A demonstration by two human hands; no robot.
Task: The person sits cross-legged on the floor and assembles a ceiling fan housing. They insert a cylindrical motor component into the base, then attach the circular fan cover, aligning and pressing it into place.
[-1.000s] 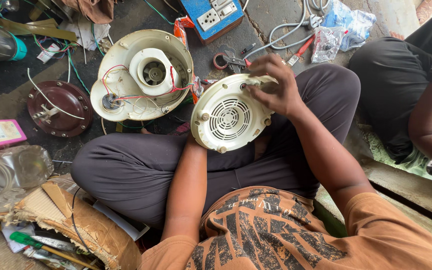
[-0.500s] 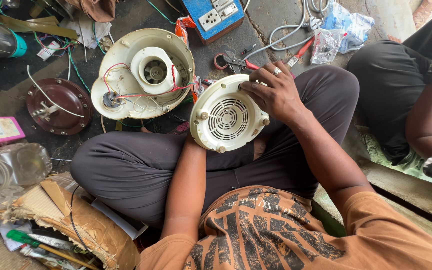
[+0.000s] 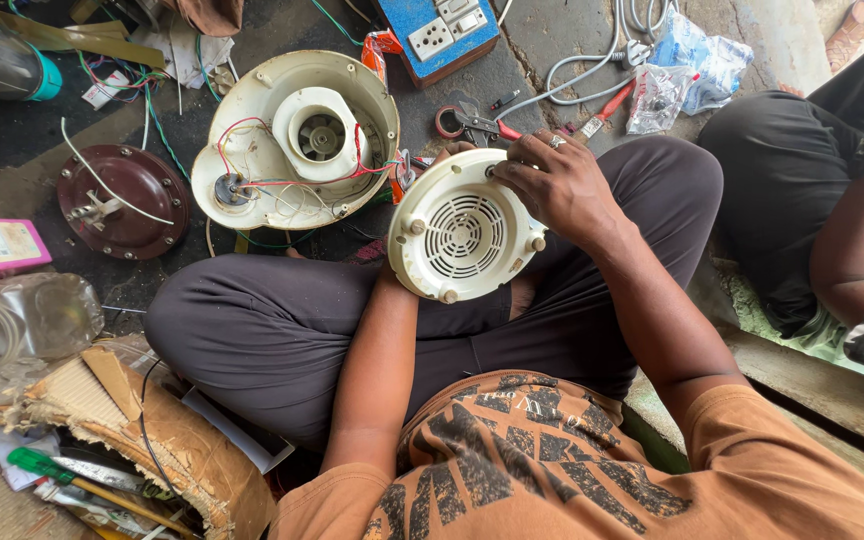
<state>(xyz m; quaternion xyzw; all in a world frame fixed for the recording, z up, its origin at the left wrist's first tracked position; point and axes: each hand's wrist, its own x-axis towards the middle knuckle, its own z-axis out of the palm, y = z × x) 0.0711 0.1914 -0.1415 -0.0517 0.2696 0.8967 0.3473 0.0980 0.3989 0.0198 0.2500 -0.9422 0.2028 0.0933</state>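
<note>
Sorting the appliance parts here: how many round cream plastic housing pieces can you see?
2. One vented cover is held over the lap, the right hand on its edge. One open housing with wires lies on the floor ahead. Others may be hidden.

Floor ahead crowded; little free passage.
Open housing (image 3: 297,140) with loose wires, pliers (image 3: 472,122) and blue socket board (image 3: 439,35) block forward reach; torn cardboard (image 3: 132,430) crowds the left; another person's leg (image 3: 802,170) closes the right.
</note>
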